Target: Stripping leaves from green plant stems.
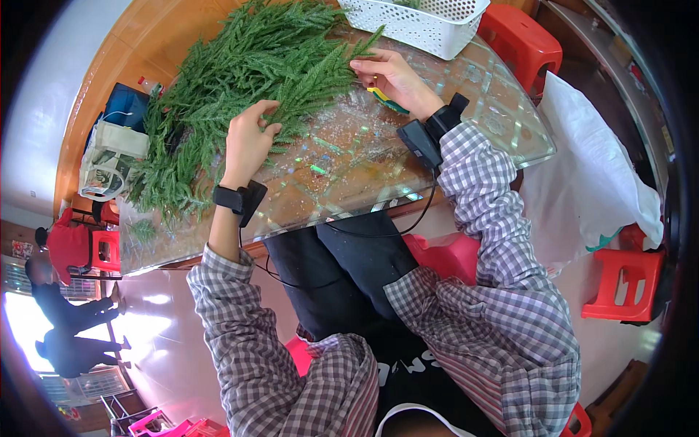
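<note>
A large heap of green artificial pine branches (pixel 247 65) covers the far left of the table. One pine branch (pixel 313 91) at the heap's right edge slants between my two hands. My left hand (pixel 250 143) is curled at its lower end, thumb and fingers closed on the needles. Higher up, my right hand (pixel 387 75) pinches the same branch near its tip between thumb and fingers. Under my right palm lies a yellow and green object (pixel 387 100), partly hidden, its kind unclear. Black wrist devices with cables sit on both my wrists.
The table (pixel 364 164) has a clear, patterned cover with fine scraps on it. A white perforated basket (pixel 415 28) stands at the far edge. Red stools (pixel 520 44) and a large white sack (pixel 582 160) are on the right; a fabric bag (pixel 113 156) is at left. People appear far left.
</note>
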The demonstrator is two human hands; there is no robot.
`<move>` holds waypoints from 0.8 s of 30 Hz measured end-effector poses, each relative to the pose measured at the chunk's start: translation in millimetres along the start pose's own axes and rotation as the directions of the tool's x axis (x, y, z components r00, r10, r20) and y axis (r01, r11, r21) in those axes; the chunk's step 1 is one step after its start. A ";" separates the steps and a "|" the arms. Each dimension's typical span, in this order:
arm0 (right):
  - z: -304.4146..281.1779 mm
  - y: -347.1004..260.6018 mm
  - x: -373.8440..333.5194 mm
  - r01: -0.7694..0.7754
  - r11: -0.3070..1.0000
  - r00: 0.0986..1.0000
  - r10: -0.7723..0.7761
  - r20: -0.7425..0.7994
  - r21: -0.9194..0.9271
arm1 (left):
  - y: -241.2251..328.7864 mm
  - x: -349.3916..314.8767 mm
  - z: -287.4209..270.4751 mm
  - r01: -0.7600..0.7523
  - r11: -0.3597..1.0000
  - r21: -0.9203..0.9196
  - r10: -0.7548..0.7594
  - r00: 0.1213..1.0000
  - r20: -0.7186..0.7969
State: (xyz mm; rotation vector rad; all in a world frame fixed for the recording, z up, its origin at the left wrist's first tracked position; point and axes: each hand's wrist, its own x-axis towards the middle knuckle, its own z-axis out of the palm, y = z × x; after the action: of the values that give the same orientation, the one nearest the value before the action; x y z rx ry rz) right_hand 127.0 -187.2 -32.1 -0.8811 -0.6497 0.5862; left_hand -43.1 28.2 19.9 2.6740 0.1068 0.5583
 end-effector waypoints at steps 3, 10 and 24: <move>1.8 -0.4 -0.4 0.020 0.999 0.999 -0.021 -0.032 -0.026 | -0.1 5.5 2.6 0.021 1.000 0.014 -0.022 1.000 0.008; 0.3 -2.2 3.3 0.054 0.981 0.997 -0.065 -0.051 -0.188 | -10.5 13.4 8.6 -0.036 0.999 0.017 0.036 0.999 0.020; -23.0 -4.9 6.6 0.310 0.951 0.892 -0.292 -0.344 -0.005 | -35.5 17.2 50.1 0.060 0.549 -0.833 -0.499 0.824 -0.269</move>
State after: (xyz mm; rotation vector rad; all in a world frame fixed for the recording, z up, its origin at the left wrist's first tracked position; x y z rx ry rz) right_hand 148.9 -196.6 -37.1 -0.7902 -0.4404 0.1607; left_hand -7.1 44.6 -30.1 1.5254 0.3490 0.8932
